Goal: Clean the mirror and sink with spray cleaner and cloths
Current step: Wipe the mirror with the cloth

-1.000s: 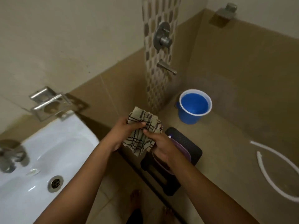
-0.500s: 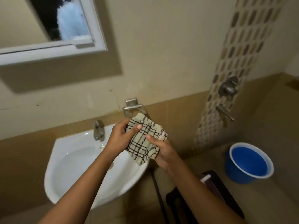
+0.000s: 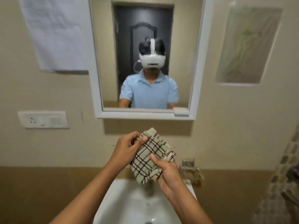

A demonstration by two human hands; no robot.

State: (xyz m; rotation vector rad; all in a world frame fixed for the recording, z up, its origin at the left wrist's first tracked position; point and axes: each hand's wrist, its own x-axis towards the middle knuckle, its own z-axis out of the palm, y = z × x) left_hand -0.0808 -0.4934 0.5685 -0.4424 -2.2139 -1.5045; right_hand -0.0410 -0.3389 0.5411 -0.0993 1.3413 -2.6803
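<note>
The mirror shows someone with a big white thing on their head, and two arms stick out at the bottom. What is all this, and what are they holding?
That white thing is a headset with a camera, so the picture is taken from the person's own head, looking forward and down. The arms are theirs. The mirror on the wall shows their reflection. Below it is a white sink. The left hand and the right hand both grip a folded checked cloth, held up above the sink. No spray bottle is in sight. A switch plate sits on the wall to the left.

Cloth (image 3: 150, 156) hides the tap; sink (image 3: 129, 206) cut off below
</note>
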